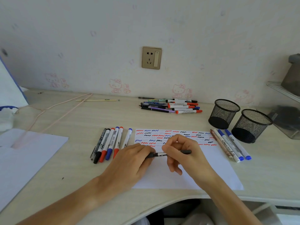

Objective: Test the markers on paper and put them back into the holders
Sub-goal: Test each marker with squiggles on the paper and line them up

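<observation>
A black marker [160, 154] lies level between both hands over the white test paper [215, 166]. My left hand [129, 163] grips its cap end, and my right hand [181, 151] pinches its barrel. Red, blue and black squiggles cover the paper's upper part. Left of the paper lies a row of several markers [110, 143]. Another few markers [230, 145] lie at the paper's right edge. Two black mesh holders [223, 113] [251, 125] stand at the right, both looking empty. A pile of pens and markers [172, 106] sits near the wall.
A second white sheet [24, 159] lies at the left with a pink cord [53, 111] running over the desk. A clear bin [287, 117] stands at the far right behind the holders. A wall socket [151, 57] is above the desk.
</observation>
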